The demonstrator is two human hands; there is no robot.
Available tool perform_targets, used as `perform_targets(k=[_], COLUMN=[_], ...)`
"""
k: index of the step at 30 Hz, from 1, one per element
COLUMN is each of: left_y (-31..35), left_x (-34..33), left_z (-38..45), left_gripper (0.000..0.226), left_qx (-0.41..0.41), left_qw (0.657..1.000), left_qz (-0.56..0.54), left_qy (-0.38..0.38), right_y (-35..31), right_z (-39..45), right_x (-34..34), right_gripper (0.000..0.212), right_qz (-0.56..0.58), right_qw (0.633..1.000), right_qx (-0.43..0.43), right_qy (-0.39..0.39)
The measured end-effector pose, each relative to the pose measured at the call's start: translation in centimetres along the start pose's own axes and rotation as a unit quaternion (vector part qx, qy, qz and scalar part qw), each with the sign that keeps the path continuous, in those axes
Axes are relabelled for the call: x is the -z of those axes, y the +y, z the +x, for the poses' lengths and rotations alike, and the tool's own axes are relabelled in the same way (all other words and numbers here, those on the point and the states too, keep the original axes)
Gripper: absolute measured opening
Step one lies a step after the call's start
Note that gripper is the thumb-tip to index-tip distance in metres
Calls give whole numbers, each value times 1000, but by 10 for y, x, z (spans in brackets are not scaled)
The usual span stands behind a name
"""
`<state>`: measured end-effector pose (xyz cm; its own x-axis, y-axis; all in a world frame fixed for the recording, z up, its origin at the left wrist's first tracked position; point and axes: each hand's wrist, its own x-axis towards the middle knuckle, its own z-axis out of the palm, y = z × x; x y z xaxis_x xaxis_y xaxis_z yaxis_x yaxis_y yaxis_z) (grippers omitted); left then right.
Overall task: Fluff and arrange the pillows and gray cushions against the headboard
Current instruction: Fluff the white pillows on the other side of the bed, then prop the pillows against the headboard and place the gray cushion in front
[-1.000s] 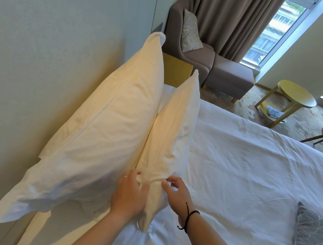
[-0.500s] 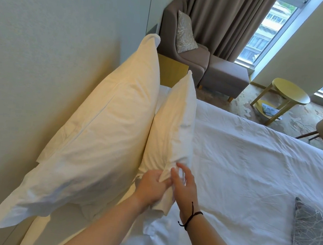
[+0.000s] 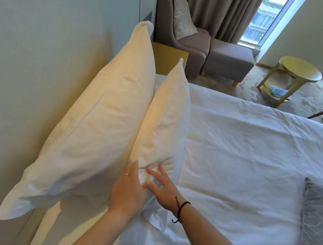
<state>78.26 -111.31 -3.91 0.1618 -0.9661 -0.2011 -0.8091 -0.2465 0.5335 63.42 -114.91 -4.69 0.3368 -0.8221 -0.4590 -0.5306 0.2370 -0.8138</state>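
My left hand (image 3: 127, 190) lies flat against the near end of the smaller white pillow (image 3: 164, 126), fingers straight and pressing into the cloth, a ring on one finger. My right hand (image 3: 161, 190) rests on the same end just to the right, fingers spread and straight, gripping nothing, a black cord around that wrist. This pillow stands on its long edge at about twelve o'clock from my hands and leans against the larger white pillow (image 3: 96, 127), which stands at about eleven o'clock against the pale headboard wall (image 3: 44, 54). Both sit at the head of the bed's white sheet (image 3: 242, 160). A gray patterned cushion (image 3: 319, 222) lies flat on the sheet at about three o'clock, well apart from the pillows. Toward one o'clock, beyond the bed, stand a gray armchair (image 3: 185, 41) with its own cushion and a round yellow side table (image 3: 299, 71).
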Motion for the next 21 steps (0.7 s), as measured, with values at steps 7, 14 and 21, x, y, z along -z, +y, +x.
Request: perform_targets(k=[7, 14, 21], left_y=[82, 154, 229], left_x=[-40, -139, -253], left_z=[6, -10, 6], left_gripper=[47, 32, 39], left_qx=[-202, -235, -167], left_qw=[975, 935, 924], left_qz=[77, 54, 90], left_qy=[-44, -260, -333], right_y=[59, 226, 417], right_z=[-38, -133, -211], right_x=[62, 134, 254], right_gripper=[47, 47, 75], right_qz=[117, 203, 75], right_qw=[984, 926, 806], right_qx=[-73, -250, -485], right_qy=[111, 198, 331])
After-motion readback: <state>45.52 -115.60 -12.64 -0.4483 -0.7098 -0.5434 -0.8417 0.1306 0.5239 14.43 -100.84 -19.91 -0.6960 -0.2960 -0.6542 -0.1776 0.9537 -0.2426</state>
